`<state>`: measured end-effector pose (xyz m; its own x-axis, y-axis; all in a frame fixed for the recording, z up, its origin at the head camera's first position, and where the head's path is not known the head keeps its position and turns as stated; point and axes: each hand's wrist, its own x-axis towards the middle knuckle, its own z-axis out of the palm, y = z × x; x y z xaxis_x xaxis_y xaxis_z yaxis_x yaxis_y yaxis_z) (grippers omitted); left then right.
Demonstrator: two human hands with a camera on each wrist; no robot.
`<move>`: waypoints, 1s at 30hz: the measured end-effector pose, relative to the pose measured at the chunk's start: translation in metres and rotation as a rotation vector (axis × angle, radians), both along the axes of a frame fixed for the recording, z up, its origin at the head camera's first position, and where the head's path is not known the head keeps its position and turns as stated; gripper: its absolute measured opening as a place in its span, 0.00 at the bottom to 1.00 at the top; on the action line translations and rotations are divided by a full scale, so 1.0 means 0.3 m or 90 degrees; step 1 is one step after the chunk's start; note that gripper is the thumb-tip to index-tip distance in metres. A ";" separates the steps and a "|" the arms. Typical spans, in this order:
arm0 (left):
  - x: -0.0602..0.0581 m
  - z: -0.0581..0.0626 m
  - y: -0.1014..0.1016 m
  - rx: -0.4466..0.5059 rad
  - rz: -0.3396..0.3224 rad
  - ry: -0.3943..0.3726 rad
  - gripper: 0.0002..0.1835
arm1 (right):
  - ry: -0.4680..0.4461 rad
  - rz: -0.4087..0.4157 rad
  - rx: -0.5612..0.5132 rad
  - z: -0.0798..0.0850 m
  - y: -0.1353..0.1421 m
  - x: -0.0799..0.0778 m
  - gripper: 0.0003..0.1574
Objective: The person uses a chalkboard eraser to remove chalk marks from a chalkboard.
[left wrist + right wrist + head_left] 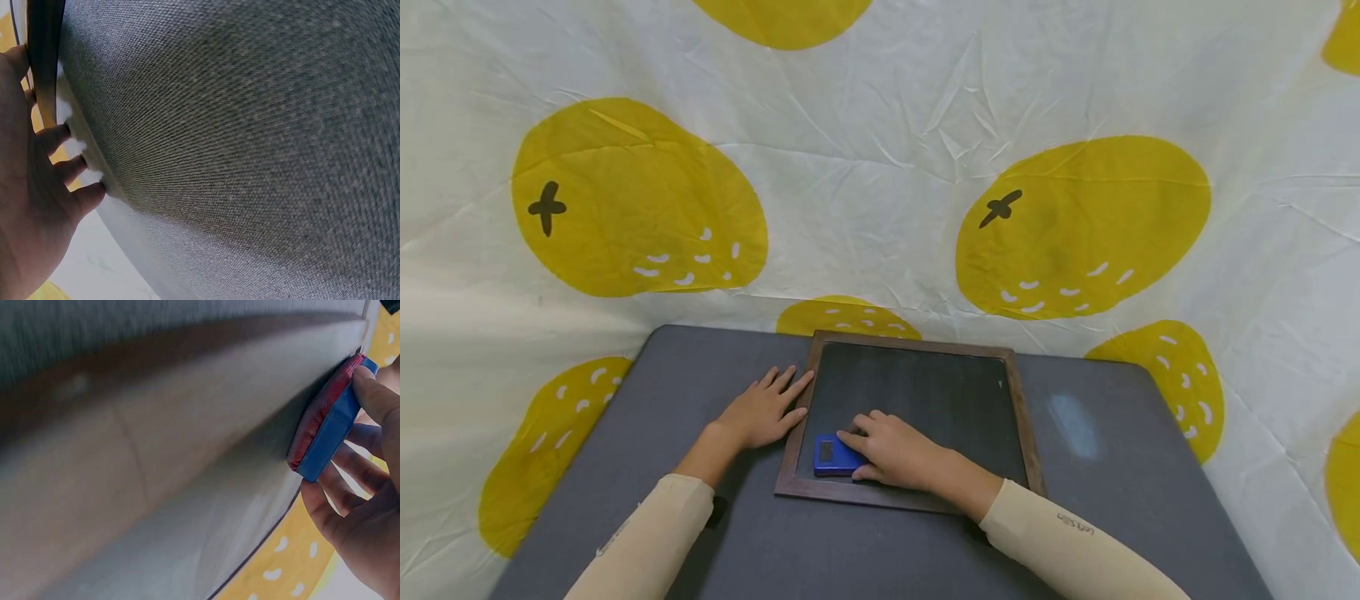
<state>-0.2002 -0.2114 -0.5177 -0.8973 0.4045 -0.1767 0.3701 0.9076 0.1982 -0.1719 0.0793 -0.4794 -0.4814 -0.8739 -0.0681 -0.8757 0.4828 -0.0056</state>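
A small chalkboard (925, 392) in a brown wooden frame lies on the dark grey table. My right hand (898, 450) grips a blue chalkboard eraser (826, 457) at the board's lower left corner. In the right wrist view the eraser (331, 431) shows a red padded underside facing the board, and the thumb and fingers (322, 509) hold its blue back. My left hand (763, 412) rests with spread, straight fingers at the left side of the frame, its fingertips touching or close to the wood. The left wrist view shows that hand (37, 181) beside the frame's dark edge.
A pale chalky smear (1075, 425) marks the table (1120, 500) right of the board. Behind the table hangs a white cloth (865, 183) printed with yellow fruit shapes. A small white mark (1000, 384) sits near the board's upper right corner.
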 end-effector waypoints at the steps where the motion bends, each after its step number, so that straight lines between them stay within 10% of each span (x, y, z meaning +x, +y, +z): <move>1: 0.000 0.000 -0.001 0.000 0.000 0.001 0.36 | 0.002 0.005 0.001 0.000 0.000 0.011 0.42; 18: 0.009 0.000 -0.002 -0.013 -0.002 0.011 0.36 | 0.033 0.020 0.007 -0.013 -0.011 0.018 0.41; 30: 0.010 -0.015 0.003 -0.015 -0.002 0.010 0.36 | 0.012 -0.060 -0.024 -0.037 -0.030 -0.168 0.40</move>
<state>-0.1971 -0.2106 -0.5223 -0.8985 0.4035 -0.1728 0.3760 0.9107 0.1711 -0.2222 0.0703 -0.4904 -0.5627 -0.8262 -0.0260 -0.8264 0.5631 -0.0091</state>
